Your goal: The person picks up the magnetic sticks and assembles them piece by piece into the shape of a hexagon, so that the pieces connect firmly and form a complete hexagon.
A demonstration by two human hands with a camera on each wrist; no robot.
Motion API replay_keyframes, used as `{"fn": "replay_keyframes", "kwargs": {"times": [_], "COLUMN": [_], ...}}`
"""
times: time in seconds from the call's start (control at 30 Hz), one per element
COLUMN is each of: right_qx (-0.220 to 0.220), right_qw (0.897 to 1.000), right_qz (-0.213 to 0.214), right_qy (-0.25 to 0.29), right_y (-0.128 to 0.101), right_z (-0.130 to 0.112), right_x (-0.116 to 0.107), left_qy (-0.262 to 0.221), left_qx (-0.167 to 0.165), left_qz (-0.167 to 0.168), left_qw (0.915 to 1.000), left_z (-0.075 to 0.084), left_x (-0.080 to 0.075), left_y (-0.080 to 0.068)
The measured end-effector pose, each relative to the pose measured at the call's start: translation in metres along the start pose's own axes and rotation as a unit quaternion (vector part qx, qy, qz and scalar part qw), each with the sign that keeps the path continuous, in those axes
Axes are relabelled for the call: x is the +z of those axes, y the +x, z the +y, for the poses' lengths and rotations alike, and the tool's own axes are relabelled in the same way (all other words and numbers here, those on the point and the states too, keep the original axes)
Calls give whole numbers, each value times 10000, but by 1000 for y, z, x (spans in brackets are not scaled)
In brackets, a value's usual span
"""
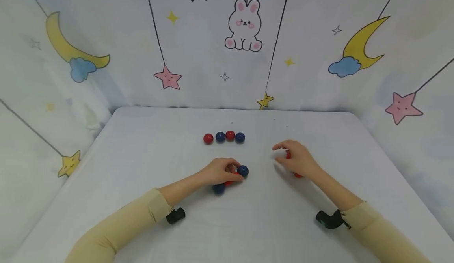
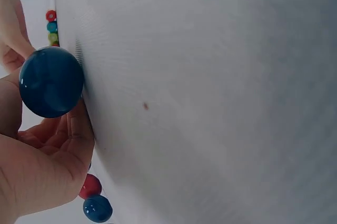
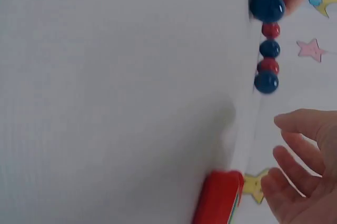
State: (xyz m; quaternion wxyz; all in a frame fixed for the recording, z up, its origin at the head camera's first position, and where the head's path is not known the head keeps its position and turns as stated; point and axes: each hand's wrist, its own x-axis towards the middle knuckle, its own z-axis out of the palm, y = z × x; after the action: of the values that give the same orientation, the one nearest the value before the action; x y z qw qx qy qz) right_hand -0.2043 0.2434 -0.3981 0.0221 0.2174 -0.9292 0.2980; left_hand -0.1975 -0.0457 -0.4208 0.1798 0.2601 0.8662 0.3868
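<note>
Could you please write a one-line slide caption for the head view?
Left hand among red and blue balls, right hand over a red thing, behind a row of four balls.

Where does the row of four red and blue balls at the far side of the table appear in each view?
Head: the row of four balls lies at centre, beyond both hands.
Left wrist: not clearly in it; only small coloured shapes at the upper left edge.
Right wrist: it runs vertically at the upper right.
Shared landmark: the white table.
</note>
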Motion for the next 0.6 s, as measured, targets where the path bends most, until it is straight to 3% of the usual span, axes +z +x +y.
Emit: {"fn": "replay_keyframes", "kwargs": {"times": [0.1,0.3,0.6], "right_qx": [260,779,679], "right_qw": [9992,9956,9959], "right_qz": [15,-395,-404], "right_qy": [-310,-349,-431], "right_y": [-3,-7,-1], "right_z": [18,35,36], "right_x": [-14,-22,-16], "left_qy": [-22,-95,-133], "left_qx": [32,11,-38], "left_qz": [-6,-18,-28], "left_qw": [10000,10000,9999], "left_z": [-1,-3,-2], "left_x": [1,0,0], "left_y": [0,-1,-1]}}
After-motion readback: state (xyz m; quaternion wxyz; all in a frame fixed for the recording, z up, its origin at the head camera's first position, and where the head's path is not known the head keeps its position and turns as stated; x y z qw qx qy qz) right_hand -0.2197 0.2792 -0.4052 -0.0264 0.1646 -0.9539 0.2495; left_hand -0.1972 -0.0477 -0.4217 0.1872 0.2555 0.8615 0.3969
